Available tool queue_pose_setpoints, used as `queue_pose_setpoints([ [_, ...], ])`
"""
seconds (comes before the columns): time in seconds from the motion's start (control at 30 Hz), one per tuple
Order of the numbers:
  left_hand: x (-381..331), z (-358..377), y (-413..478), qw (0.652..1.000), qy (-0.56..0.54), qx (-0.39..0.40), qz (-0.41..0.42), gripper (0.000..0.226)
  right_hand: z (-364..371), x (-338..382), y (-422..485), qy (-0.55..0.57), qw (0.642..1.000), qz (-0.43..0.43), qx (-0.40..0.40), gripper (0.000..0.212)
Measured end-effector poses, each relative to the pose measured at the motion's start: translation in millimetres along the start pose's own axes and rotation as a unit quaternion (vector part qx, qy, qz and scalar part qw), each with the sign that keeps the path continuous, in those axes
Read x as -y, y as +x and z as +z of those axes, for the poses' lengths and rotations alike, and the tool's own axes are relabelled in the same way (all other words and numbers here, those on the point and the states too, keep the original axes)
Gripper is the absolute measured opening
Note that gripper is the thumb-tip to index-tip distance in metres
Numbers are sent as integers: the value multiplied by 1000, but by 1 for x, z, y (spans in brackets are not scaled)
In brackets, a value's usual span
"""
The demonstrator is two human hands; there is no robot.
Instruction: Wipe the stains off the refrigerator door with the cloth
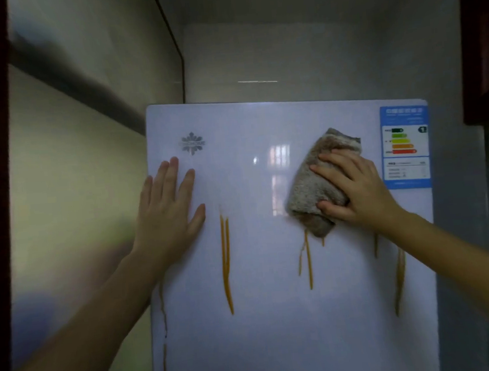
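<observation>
Refrigerator door (278, 329) fills the middle of the head view: white, glossy, seen from its top edge downward, with window light reflected near its centre.

Cloth (304, 186): greyish-brown towelling, bunched into a rough wad. It lies pressed against the upper right part of the door, just left of the blue energy label (405, 146).

Right hand (358, 194): on the cloth, arm coming in from the lower right. Fingers are spread over the upper half of the wad and the thumb is hooked across its lower part, so the fabric is gathered and held between them. The palm sits on the cloth's right side.

Left hand (166, 212): flat on the door at its upper left edge, just below and left of the grey snowflake logo (192, 143). Fingers are straight and slightly apart, grasping nothing, and the outer ones overhang the door's edge.

Stains: thin orange-yellow drip streaks, running vertically.
- a double streak (226, 263) between the two hands, starting just beside the left thumb
- a thinner group (308, 262) hanging directly below the cloth's lower tip
- a long streak (400, 278) on the right, partly hidden by the right forearm
- a run down the door's left edge (162, 309), blurred

Surroundings: pale tiled wall (77, 198) to the left, a dark cabinet (481, 49) at the upper right.
</observation>
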State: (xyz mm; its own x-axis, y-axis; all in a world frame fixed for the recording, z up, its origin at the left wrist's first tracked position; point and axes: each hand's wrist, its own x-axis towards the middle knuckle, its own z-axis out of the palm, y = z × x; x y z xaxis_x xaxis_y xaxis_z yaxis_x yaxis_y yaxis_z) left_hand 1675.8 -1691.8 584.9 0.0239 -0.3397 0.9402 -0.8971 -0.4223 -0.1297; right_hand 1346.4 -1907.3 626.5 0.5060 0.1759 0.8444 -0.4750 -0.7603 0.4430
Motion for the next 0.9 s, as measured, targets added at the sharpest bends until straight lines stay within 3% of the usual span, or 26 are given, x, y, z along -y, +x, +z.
queue_pose_setpoints([
  [0.2,-2,5,7,999,7,32,43,69,0,18,18,29,999,22,5,71],
  [0.5,20,4,8,993,41,-14,110,62,43,108,94,15,993,-116,33,69],
  [0.6,25,9,7,991,40,-23,126,62,56,132,103,22,992,-123,28,69],
  [0.9,20,8,5,994,32,6,109,63,24,54,14,-13,993,-110,30,64],
])
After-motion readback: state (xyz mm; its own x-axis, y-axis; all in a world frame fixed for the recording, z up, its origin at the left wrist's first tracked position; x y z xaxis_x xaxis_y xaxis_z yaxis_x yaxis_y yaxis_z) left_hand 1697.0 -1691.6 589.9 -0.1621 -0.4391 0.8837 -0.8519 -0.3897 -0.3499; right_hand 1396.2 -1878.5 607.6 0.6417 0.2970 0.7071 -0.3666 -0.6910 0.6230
